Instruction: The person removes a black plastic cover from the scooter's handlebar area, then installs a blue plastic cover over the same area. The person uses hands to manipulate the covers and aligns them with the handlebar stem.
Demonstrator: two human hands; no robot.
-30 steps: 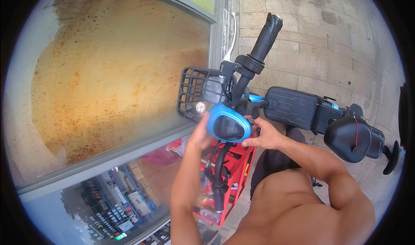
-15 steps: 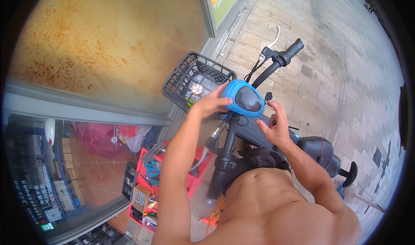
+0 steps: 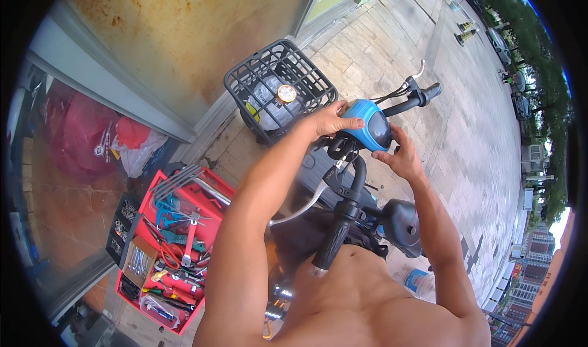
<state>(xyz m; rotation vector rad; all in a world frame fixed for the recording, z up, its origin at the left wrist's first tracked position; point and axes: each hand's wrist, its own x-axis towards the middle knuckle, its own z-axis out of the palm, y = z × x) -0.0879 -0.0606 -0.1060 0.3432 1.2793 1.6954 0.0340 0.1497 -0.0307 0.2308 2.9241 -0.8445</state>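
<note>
Both my hands are on a blue dashboard housing (image 3: 362, 110) with a dark rounded window, at the middle of an electric bike's handlebar (image 3: 403, 106). My left hand (image 3: 327, 121) is closed round the housing's left side, thumb on its top face. My right hand (image 3: 405, 156) is bent at the housing's right edge, thumb and fingers on either side of its corner. Below the housing, cables come out by the stem. The near black grip (image 3: 332, 244) and its silver brake lever (image 3: 306, 205) point toward my body; the far grip (image 3: 432, 91) points away.
A black basket (image 3: 242, 80) holding a plastic bag and a round tin stands beyond my left hand. On the ground at left lies an open red toolbox (image 3: 160, 184) full of tools. A glass door is beside it. A black seat (image 3: 401, 227) is near my right forearm.
My right hand, which was apart from the housing with fingers spread, has come onto its right edge. The handlebar and housing have turned, and the view has swung rightward.
</note>
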